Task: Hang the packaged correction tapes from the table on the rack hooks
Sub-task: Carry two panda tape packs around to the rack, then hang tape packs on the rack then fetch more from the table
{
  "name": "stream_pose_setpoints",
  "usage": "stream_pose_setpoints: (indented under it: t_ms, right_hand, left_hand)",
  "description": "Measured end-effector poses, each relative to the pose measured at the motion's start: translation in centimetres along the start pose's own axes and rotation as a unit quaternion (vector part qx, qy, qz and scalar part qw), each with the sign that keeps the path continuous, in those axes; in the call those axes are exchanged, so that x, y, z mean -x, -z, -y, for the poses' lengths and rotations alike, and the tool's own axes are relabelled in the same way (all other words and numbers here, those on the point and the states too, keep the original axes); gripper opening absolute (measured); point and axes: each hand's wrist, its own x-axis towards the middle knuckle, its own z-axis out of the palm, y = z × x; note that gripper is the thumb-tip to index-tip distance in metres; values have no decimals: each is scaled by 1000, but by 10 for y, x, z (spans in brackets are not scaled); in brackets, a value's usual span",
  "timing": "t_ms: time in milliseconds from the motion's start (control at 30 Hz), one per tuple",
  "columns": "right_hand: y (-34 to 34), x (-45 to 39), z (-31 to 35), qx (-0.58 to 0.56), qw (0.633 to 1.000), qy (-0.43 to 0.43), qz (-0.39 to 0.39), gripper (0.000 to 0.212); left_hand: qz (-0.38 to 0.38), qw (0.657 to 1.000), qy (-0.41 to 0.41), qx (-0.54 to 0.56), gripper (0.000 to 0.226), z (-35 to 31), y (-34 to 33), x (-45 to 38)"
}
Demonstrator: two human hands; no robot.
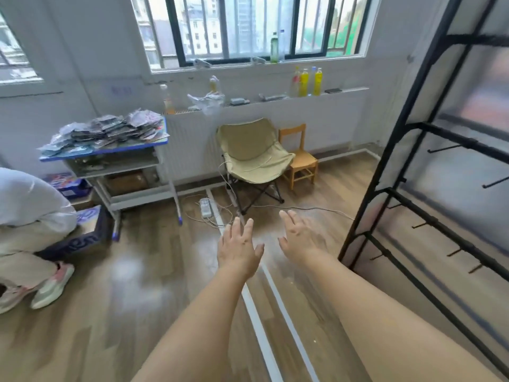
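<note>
A heap of packaged correction tapes [110, 130] lies on a blue-edged table [104, 153] at the left, by the wall. A black metal rack [407, 128] with bare hooks [443, 148] stands at the right. My left hand [239, 248] and my right hand [300, 238] are stretched out in front of me over the floor, fingers straight, holding nothing. Both hands are well away from the table and from the rack.
A person crouches at the left edge [30, 216] beside blue boxes [82, 235]. A beige folding chair [253, 155] and a small wooden chair [300, 158] stand under the window. Cables and a power strip [205, 208] lie on the wooden floor.
</note>
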Motion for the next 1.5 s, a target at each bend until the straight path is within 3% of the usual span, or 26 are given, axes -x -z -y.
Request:
stream_pose_setpoints:
  t_ms: [300,733,1167,1500]
  right_hand:
    - [-45,-93,141,23,994,105,37,62]
    - [-68,-268,245,49,974,220,26,60]
    - [-67,-476,328,47,960,273,41,63]
    - [-97,-607,444,40,962,268,31,61]
  left_hand:
    - [-9,993,115,-6,65,157,45,-43]
    - [-24,979,203,13,63,263,83,-165]
    - [-49,965,258,14,62,341,142,-338]
    - [-45,964,260,27,62,476,191,-444]
